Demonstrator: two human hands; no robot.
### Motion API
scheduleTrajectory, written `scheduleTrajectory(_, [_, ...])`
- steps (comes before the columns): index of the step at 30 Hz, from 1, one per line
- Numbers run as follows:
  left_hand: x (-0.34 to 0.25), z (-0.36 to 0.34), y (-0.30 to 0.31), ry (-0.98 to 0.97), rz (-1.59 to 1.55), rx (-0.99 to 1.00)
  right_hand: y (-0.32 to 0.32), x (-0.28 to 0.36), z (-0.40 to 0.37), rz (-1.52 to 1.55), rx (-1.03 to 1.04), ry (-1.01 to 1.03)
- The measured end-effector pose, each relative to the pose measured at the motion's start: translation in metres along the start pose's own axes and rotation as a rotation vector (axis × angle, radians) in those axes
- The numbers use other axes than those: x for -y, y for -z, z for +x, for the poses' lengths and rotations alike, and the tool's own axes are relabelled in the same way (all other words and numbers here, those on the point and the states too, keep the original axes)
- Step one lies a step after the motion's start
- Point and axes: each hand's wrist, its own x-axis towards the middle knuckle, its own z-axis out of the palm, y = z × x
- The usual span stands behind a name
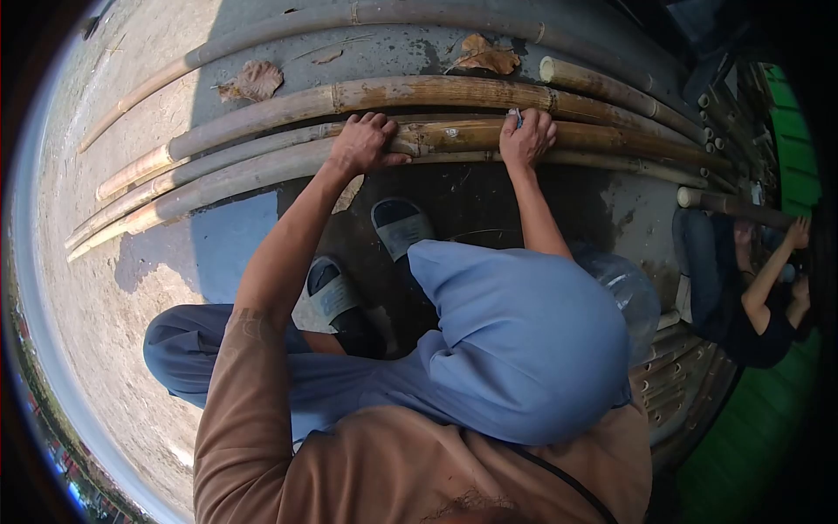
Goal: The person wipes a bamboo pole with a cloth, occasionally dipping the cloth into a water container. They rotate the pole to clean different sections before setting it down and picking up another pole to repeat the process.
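Note:
Several long bamboo poles lie side by side on the wet ground. My left hand (365,142) rests over the near brown bamboo pole (463,135), its fingers curled over the far side and the thumb along the near side. Farther right on that same pole is my right hand (527,138), closed, with a small pale-blue thing (518,117) showing between its fingers; what it is cannot be made out. Just beyond both hands lies another bamboo pole (419,89).
Dry leaves (485,56) lie beyond the poles. A clear plastic container (624,293) stands by my right knee. At the right, a co-worker (759,297) holds a bamboo pole (733,206). More cut bamboo (676,384) lies stacked at the lower right.

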Motion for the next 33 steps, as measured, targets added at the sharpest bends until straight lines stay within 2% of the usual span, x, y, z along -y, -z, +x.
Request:
scheduleTrajectory(3, [0.0,0.007,-0.004,0.002,0.023,-0.014,-0.008,0.052,-0.012,0.042,0.125,-0.007])
scheduleTrajectory(5, [0.005,0.01,-0.007,-0.005,-0.003,-0.021,-0.007,0.124,-0.033,0.253,0.299,0.172])
scheduleTrajectory(7, [0.007,0.007,-0.009,-0.017,-0.032,-0.037,-0.002,0.155,-0.046,0.374,0.314,0.257])
scheduleTrajectory(9, [0.004,0.004,-0.009,-0.003,-0.023,-0.024,-0.008,0.134,-0.041,0.423,0.278,0.28])
scheduleTrajectory(14, [0.002,0.006,-0.002,0.029,-0.037,-0.01,0.002,0.034,-0.015,0.087,0.174,0.104])
scheduleTrajectory(15, [0.002,0.005,-0.003,0.027,-0.046,-0.018,0.004,0.03,-0.011,0.083,0.185,0.059])
scheduleTrajectory(17, [0.001,0.009,-0.002,0.037,-0.045,0.001,0.005,0.056,-0.02,0.095,0.257,0.064])
scheduleTrajectory(20, [0.002,0.008,0.001,0.059,-0.058,0.045,0.008,0.111,-0.044,0.267,0.322,0.263])
scheduleTrajectory(21, [0.003,0.007,0.003,0.06,-0.07,0.053,0.008,0.114,-0.048,0.316,0.318,0.291])
scheduleTrajectory(27, [0.0,0.005,0.003,0.057,-0.065,0.079,0.007,0.047,-0.029,0.093,0.289,0.156])
scheduleTrajectory(29, [0.0,0.009,0.006,0.06,-0.066,0.092,0.011,0.074,-0.034,0.118,0.309,0.155])
scheduleTrajectory(31, [-0.001,0.011,0.008,0.067,-0.052,0.091,0.007,0.112,-0.049,0.231,0.356,0.288])
scheduleTrajectory(33, [0.002,0.007,0.003,0.054,-0.061,0.052,0.008,0.118,-0.046,0.285,0.412,0.297])
